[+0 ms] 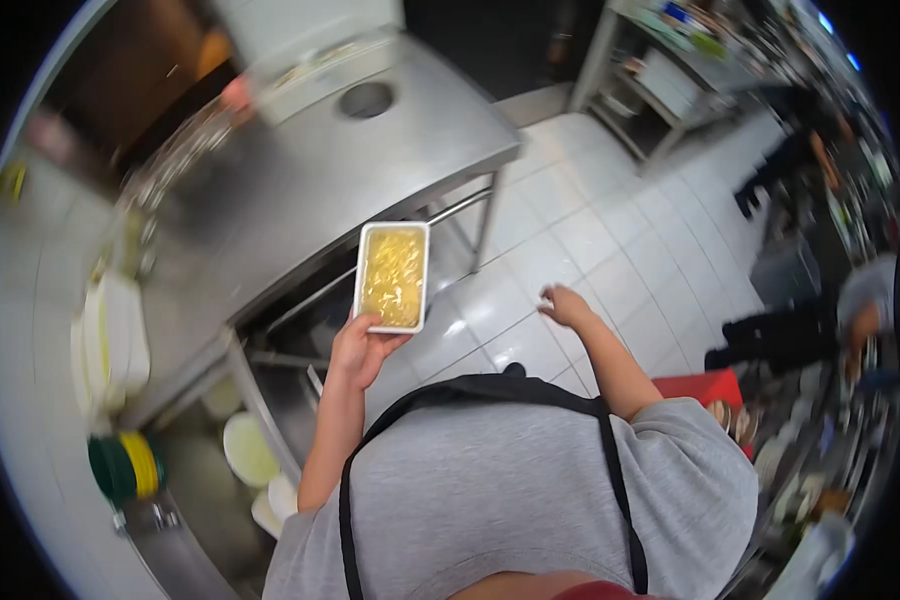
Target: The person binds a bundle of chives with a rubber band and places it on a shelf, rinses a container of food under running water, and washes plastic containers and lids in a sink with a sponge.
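First, at far left, white tubs (pixel 115 335) sit beside the steel desk (pixel 420 115). Next, my left hand (pixel 358 352) has its fingers clamped on the near end of a white container (pixel 395 278) with yellow contents, held in the air by the desk's front edge. Rightward, my right hand (pixel 567 306) extends above the tiled floor (pixel 530 270), fingers loosely curled, partly open, holding nothing.

The tray (pixel 396 226) is white, its food (pixel 396 270) yellow.

A steel table (pixel 445 105) stands on white floor tiles (pixel 595 250), with another shelved table (pixel 638 110) farther off.
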The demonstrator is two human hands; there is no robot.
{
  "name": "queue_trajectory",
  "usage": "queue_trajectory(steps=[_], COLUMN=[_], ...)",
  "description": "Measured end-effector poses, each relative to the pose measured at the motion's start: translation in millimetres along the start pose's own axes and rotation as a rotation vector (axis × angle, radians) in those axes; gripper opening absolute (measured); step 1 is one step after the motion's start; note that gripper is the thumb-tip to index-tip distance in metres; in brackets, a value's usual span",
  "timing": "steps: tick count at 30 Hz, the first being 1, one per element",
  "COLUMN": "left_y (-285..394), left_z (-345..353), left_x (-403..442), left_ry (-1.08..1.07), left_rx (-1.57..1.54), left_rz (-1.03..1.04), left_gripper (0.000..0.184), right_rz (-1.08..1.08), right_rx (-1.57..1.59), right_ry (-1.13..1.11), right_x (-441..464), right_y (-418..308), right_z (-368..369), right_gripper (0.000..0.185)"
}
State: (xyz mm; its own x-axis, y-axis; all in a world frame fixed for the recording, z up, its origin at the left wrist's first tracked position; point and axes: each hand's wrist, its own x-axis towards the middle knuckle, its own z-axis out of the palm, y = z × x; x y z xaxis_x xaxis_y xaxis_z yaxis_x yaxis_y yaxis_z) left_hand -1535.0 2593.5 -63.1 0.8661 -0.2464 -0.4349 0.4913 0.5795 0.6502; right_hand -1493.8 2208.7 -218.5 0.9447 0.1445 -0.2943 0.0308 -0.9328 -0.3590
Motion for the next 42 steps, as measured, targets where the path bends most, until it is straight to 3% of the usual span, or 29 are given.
queue_trajectory(steps=[1,4,10,20,24,26,30,32,35,37,38,39,42], left_y=[-11,-42,-105,-167,-182,-185,-196,-203,-222,-240,-251,-262,-291], left_z=[25,88,199,344,397,429,505,539,600,635,652,669,725], left_x=[19,69,168,337,420,458,540,571,611,638,651,664,694], left_ry=[-0.012,-0.151,-0.289,-0.394,-0.431,-0.435,-0.489,-0.513,-0.586,-0.620,-0.642,-0.658,-0.623], left_rx=[0.024,0.014,0.113,0.293,0.340,0.378,0.442,0.468,0.556,0.547,0.527,0.530,0.492], left_rz=[-0.032,-0.113,-0.305,-0.517,-0.548,-0.572,-0.642,-0.668,-0.629,-0.647,-0.654,-0.669,-0.664], left_gripper=[0.046,0.042,0.037,0.038,0.035,0.036,0.041,0.041,0.039,0.039,0.038,0.038,0.037], right_rz=[0.113,0.409,0.695,0.693,0.770,1.094,1.282,1.307,1.407,1.406,1.396,1.384,1.335], right_rx=[-0.067,0.013,0.367,0.850,0.866,0.818,0.910,0.975,1.082,1.197,1.175,1.125,0.908], right_ry=[-0.026,-0.447,-0.158,0.073,0.144,0.133,0.159,0.676,0.733,0.473,0.317,0.199,0.181], right_x=[-25,-101,-207,-87,-71,-96,-133,-141,-136,-135,-135,-135,-115], right_y=[57,179,277,359,445,465,511,539,529,539,535,530,495], right_z=[13,27,22,-22,-20,-39,-64,-26,-29,19,23,3,-207], right_gripper=[0.037,0.044,0.044,0.040,0.036,0.035,0.031,0.023,0.016,0.035,0.034,0.033,0.031])
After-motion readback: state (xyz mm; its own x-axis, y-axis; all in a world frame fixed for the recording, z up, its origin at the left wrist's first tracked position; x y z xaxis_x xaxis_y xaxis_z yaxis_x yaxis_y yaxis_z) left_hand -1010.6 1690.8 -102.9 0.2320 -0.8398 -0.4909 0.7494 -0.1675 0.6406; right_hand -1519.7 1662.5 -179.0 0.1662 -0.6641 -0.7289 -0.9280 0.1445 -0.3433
